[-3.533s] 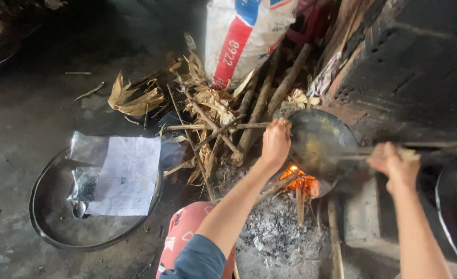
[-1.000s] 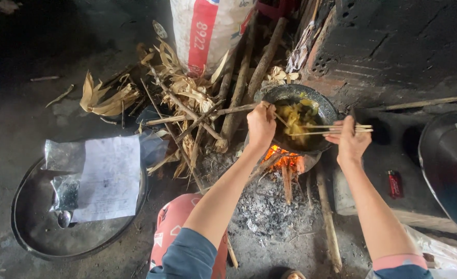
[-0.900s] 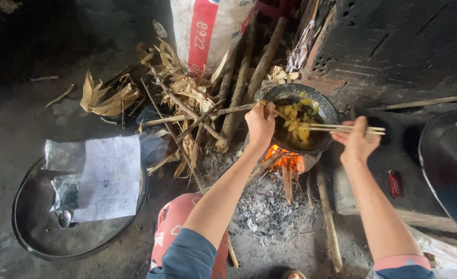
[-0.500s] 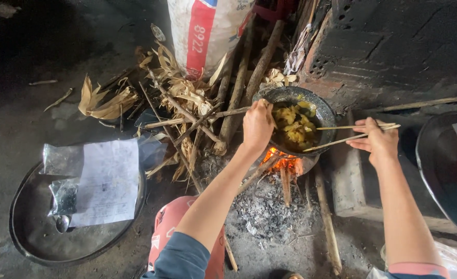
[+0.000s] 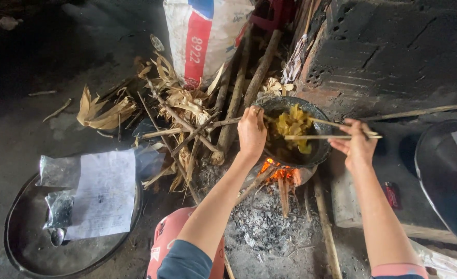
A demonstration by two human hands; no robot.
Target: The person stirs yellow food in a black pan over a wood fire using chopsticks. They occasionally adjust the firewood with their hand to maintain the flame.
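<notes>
A blackened brick wall fills the upper right, and against it leans a white woven sack with a red stripe and a blue patch. At lower left a wide, shallow dark metal pan lies on the ground, holding a sheet of white paper and crumpled clear plastic bags. Part of another dark pan shows at the right edge. Between the sack and the fire lies a heap of dry husks and sticks, with thicker branches leaning up beside the sack. Grey ash spreads across the ground under the fire. In the middle sits a small black wok over an orange flame, fed by sticks poking in from below; yellow-green chopped food lies inside it. The left hand is curled over the wok's near-left rim, fingers closed on the edge or a handle there; which of the two cannot be told. The right hand is just right of the wok, fingers pinched around a pair of long wooden chopsticks whose tips reach into the food. A small red lighter lies on the brick ledge near the right forearm.
</notes>
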